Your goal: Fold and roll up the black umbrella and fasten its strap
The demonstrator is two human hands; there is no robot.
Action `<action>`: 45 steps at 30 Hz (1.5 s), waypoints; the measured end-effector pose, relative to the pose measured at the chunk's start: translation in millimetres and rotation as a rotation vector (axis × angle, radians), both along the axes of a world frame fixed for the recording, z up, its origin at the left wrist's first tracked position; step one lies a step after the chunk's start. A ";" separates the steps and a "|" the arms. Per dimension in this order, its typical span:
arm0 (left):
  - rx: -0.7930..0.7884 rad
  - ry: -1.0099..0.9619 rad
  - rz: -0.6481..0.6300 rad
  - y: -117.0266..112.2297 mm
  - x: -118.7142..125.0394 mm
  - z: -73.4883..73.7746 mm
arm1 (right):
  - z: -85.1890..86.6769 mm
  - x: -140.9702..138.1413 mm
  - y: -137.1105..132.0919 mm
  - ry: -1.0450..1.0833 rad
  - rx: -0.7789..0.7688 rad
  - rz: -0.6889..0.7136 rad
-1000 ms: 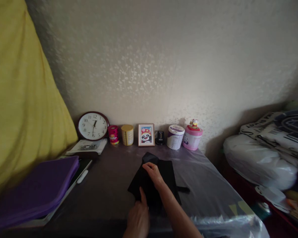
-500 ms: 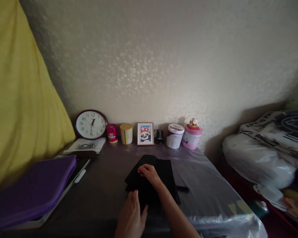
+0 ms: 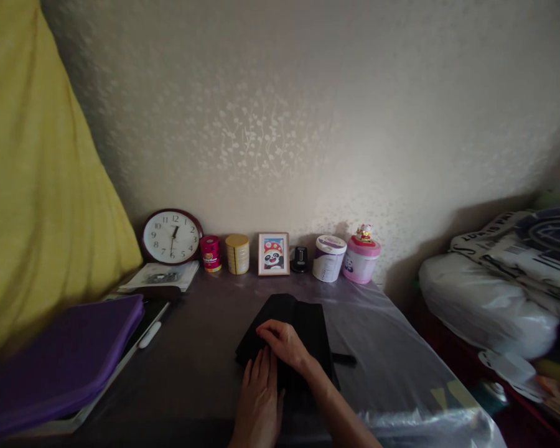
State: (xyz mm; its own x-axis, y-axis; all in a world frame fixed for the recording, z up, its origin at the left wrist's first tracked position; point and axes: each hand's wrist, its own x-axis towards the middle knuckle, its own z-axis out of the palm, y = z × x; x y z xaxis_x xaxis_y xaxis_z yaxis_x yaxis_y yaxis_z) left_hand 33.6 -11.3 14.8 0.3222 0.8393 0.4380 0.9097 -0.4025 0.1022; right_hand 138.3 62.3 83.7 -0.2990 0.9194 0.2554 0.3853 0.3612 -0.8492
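Note:
A flat, dark black piece (image 3: 310, 323), which looks like folded cloth, lies at the middle of the table with a short black strap sticking out on its right. My left hand (image 3: 261, 386) lies on its near left part, fingers stretched out and side by side. Just above and touching or nearly touching those fingertips is my right hand (image 3: 282, 342). Its thumb and fingers are pinched together over the black cloth; whatever sits between them is too dark to make out.
Along the wall stand a round clock (image 3: 172, 236), a pink can (image 3: 210, 254), a yellow can (image 3: 238, 254), a framed panda picture (image 3: 274, 254) and two tubs. A purple folder (image 3: 70, 354) lies left, beside a yellow curtain (image 3: 42, 186). Plastic-wrapped bedding (image 3: 485, 298) is beyond the table's right edge.
My left hand has moved forward and right, flattening onto the black cloth close to my right hand. My right hand stays pinched and has come slightly nearer to me.

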 end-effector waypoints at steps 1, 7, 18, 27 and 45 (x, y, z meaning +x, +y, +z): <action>-0.017 0.007 0.006 -0.7 0.5 -0.3 | 1.2 2.3 -5.7 -0.084 0.079 0.008; -0.041 0.061 0.060 -1.7 6.9 -1.0 | -5.5 14.5 -9.3 -0.410 0.344 0.104; -0.098 0.148 0.135 0.6 10.4 -8.5 | -8.0 19.2 37.1 -0.658 0.380 0.127; -0.345 0.131 0.197 -1.3 14.8 3.7 | -9.8 24.9 74.9 -0.804 0.350 0.010; -0.357 0.178 0.172 -9.1 13.5 19.7 | -2.2 119.5 16.3 -0.298 0.110 -0.807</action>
State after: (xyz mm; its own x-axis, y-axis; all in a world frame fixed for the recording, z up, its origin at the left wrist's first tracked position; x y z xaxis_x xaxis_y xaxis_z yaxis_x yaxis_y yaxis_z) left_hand 47.1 -20.5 34.5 0.2085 0.9761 0.0609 0.9765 -0.2112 0.0427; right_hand 257.8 78.6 81.5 0.3656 0.8541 0.3698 0.7602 -0.0447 -0.6482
